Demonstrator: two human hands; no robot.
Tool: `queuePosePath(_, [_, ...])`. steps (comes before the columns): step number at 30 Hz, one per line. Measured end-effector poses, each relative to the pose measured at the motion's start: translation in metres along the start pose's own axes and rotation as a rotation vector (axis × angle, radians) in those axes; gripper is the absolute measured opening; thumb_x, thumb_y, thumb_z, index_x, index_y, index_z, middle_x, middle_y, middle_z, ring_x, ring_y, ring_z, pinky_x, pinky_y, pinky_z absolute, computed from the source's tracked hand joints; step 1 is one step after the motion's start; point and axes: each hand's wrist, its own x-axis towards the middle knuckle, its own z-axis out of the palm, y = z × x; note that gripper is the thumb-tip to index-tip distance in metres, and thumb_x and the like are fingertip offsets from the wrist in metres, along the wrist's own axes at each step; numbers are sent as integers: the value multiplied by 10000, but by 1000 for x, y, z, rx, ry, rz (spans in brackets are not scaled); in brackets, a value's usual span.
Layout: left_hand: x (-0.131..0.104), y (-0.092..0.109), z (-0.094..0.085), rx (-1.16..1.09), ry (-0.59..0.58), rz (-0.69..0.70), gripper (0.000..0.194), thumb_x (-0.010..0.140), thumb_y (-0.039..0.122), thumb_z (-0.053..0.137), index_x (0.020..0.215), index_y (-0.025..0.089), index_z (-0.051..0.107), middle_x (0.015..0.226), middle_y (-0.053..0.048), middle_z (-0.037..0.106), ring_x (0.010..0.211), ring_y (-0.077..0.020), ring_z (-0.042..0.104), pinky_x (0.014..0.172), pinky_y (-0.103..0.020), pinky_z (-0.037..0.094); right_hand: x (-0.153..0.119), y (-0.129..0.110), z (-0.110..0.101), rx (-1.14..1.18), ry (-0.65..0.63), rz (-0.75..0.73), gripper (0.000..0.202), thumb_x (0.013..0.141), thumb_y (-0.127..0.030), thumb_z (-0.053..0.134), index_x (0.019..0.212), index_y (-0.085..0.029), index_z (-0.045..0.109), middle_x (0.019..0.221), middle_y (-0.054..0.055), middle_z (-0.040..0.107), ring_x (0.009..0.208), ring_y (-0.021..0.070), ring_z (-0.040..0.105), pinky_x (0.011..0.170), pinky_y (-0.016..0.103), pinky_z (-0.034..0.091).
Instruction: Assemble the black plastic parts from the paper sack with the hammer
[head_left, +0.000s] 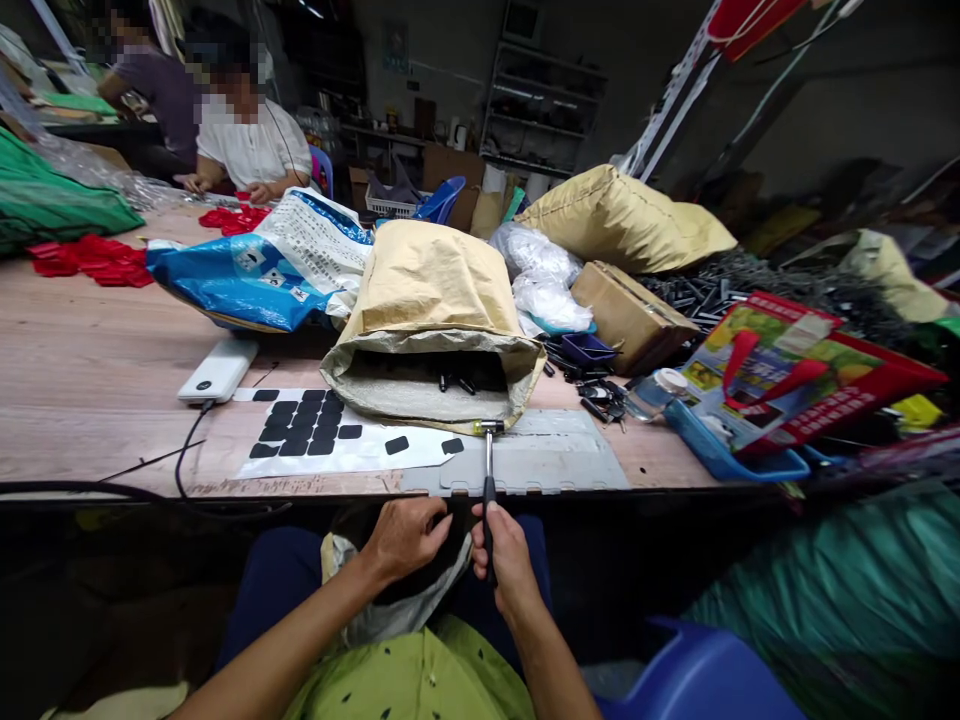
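Observation:
My right hand (504,550) is closed round the black handle of a small hammer (489,465). Its head, with a yellowish face at one end, is over the grey sheet (555,455) by the sack's mouth. Left of it, my left hand (409,538) has its fingers curled in and the thumb alongside; whatever they hold, if anything, is hidden. Below both hands a pale open bag (405,615) rests in my lap. Facing me on the table lies an open tan sack (442,280) with small black parts (457,383) in its mouth.
A white sheet with black stickers (300,425) and a white power bank (217,370) with a cable lie left. Black parts (604,395), a jar (656,393), a blue tray (712,440) and a carton (630,315) stand right. Two people sit across, behind red pieces (97,260).

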Motion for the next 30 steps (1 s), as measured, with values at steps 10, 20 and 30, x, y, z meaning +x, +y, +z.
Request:
queuePosePath(10, [194,1,-60,-3,458,-410,226,808,356,615,936,190,699,1003,-124,695,934,-270,651,778,-345,475,0,0,-2,9,-12,7,573,738,-723,669,939,-194,578,565,-87,489,379,45,348,320,164,280])
queuePosePath(20, [179,-12,-67,52,345,-502,214,794,351,637,942,215,712,995,-128,719,950,-324,662,776,-402,480,2,3,-3,35,-30,13,540,771,-698,653,943,-193,575,576,-88,492,387,43,343,322,161,280])
queuePosePath(30, [82,-31,-42,9,316,134,193,847,317,676,1008,231,740,922,-48,676,919,-221,580,867,-343,455,1,1,-2,-30,-11,-14,525,783,-688,633,940,-190,578,568,-85,494,375,46,351,320,162,279])
